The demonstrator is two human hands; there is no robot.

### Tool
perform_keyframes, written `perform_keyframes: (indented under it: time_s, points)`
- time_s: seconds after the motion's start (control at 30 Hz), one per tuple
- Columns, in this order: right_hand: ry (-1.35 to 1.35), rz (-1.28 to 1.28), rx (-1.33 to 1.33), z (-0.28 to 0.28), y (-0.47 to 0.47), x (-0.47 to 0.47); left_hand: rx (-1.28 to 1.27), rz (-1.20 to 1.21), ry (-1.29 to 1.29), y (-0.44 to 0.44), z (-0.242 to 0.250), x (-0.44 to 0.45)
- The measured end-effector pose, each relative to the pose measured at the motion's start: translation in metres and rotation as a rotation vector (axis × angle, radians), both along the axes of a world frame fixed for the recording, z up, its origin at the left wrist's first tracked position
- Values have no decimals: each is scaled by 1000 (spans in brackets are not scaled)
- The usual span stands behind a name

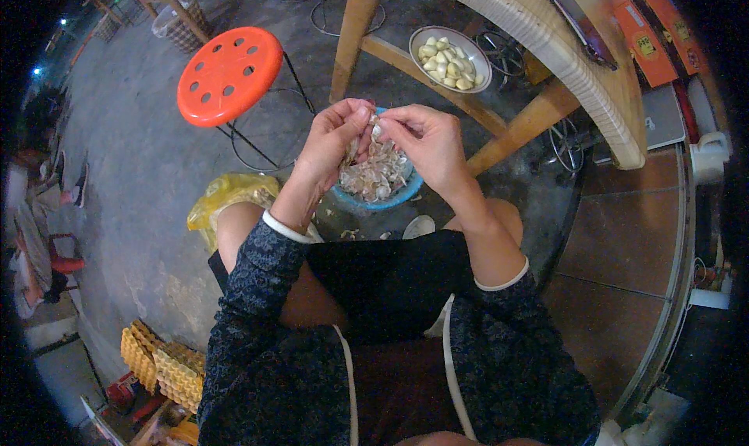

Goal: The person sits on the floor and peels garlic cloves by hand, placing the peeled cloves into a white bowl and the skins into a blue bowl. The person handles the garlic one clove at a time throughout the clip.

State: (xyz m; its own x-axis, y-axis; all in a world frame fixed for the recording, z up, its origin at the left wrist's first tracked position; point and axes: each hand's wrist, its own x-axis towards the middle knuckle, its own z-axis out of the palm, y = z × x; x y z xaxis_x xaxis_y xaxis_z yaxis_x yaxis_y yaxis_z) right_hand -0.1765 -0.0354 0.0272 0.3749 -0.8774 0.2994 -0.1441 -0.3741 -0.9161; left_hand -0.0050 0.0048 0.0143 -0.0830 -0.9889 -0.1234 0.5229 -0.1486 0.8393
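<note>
My left hand (341,129) and my right hand (422,143) meet above a blue basin (395,201), fingertips closed on a small garlic clove (375,131) with papery skin about it. Loose garlic skins (377,174) fill much of the basin. Beyond my right hand, a shallow bowl (414,43) with a dark rim holds several peeled garlic cloves (447,63). On the floor, left of the basin, lies a yellow plastic bag (231,187), partly hidden by my leg. A small pale round dish or lid (419,227) lies below the basin.
A red-topped round stool (230,76) stands ahead left. A wooden table (629,148) with thick legs is at the right, orange boxes (648,48) on it. Yellow egg trays (180,373) lie at lower left. A wicker basket (181,28) stands far back; a person's foot (81,186) shows far left.
</note>
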Motion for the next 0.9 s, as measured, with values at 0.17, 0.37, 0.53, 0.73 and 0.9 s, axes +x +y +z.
perform_keyframes:
  time_s: [0.17,0.37,0.53,0.73,0.9]
  points:
    - [115,35,-68,11,2,-5,-55,54,-220,-2,2,-1]
    - [254,55,-398,16,7,-3,-20,69,-227,-1,1,0]
    - [288,7,-435,9,10,-1,-1,22,-203,-1,-5,2]
    - [68,53,3,13,10,0,44,-69,-106,0,3,5]
    - [-211,168,499,8,-1,-3,-25,95,-20,0,3,-8]
